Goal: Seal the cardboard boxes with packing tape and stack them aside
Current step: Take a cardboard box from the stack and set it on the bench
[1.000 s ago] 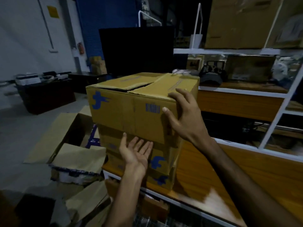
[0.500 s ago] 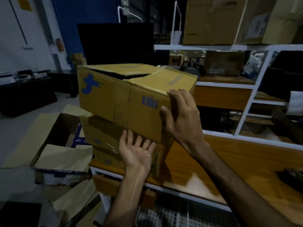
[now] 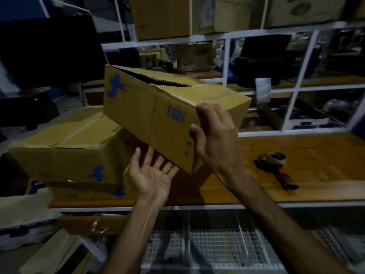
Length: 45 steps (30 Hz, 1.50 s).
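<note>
Lifted and tilted since a moment ago, box (image 3: 158, 111) hangs mid-frame, flaps untaped; right hand (image 3: 215, 135) grips its near corner, left hand (image 3: 152, 173) open-palmed beneath, tape gun (image 3: 276, 165) idle at right.

the scene is dim and yellowish, with the upper left of the frame sunk almost to black while the wooden tabletop (image 3: 296, 155) at centre right catches the most light and shows a soft sheen. the tilted cardboard box (image 3: 158, 107) at centre throws a dark, hard-edged shadow onto the wood just below it, and the right hand (image 3: 215, 139) and left hand (image 3: 152, 175) are lit from above. edges are soft and smeared throughout, worst at the lower corners, and the white shelf frame (image 3: 292, 107) at right bends with wide-angle distortion.
</note>
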Each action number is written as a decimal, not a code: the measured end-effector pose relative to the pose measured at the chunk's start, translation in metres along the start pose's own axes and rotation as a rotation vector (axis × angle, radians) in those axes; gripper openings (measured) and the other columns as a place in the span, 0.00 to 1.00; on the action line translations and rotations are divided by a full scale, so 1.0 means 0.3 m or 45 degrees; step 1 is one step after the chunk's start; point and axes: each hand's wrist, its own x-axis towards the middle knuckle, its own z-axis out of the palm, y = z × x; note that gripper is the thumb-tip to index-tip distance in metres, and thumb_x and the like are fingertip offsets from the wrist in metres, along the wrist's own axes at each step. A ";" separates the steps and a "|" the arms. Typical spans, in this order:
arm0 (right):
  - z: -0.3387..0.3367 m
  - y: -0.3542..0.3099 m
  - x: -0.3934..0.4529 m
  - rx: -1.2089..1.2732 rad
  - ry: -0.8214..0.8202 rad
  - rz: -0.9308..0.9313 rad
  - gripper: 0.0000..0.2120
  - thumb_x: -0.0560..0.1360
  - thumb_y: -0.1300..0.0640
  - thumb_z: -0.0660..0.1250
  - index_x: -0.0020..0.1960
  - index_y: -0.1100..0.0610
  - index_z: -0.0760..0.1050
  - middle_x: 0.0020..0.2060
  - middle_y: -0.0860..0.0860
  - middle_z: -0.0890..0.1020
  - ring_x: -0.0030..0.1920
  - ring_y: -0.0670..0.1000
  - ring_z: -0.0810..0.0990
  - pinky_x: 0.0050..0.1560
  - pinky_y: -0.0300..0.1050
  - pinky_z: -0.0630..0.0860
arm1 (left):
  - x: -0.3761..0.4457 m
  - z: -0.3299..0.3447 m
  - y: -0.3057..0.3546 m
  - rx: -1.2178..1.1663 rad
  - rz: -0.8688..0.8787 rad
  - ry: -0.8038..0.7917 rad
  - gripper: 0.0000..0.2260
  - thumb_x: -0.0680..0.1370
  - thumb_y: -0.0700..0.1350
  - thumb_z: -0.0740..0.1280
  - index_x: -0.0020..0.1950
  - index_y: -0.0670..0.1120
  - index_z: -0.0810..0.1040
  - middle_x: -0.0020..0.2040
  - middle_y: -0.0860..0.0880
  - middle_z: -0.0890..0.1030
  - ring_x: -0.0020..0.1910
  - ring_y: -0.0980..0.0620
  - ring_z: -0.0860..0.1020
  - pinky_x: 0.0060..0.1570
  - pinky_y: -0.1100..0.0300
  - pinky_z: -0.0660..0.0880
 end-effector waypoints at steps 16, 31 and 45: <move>0.238 0.124 -0.470 -0.144 -1.108 0.155 0.33 0.85 0.57 0.67 0.85 0.54 0.54 0.85 0.49 0.55 0.85 0.55 0.49 0.73 0.73 0.70 | 0.190 -0.468 -0.250 0.409 -0.354 0.364 0.32 0.77 0.71 0.65 0.67 0.46 0.80 0.66 0.38 0.81 0.66 0.31 0.79 0.67 0.29 0.73; 0.235 0.711 -0.272 -0.633 -1.068 0.355 0.24 0.85 0.39 0.58 0.75 0.52 0.74 0.78 0.54 0.71 0.73 0.56 0.74 0.68 0.58 0.76 | 0.233 -0.527 -0.247 1.522 0.358 0.285 0.39 0.75 0.63 0.68 0.84 0.52 0.63 0.83 0.50 0.62 0.79 0.50 0.63 0.75 0.50 0.64; 0.143 0.900 -0.302 -0.576 -0.758 1.165 0.32 0.83 0.38 0.65 0.80 0.55 0.69 0.76 0.64 0.66 0.74 0.68 0.68 0.73 0.64 0.68 | 0.405 -0.627 -0.213 1.591 0.547 0.080 0.33 0.81 0.55 0.67 0.83 0.44 0.63 0.81 0.49 0.65 0.80 0.53 0.63 0.78 0.48 0.66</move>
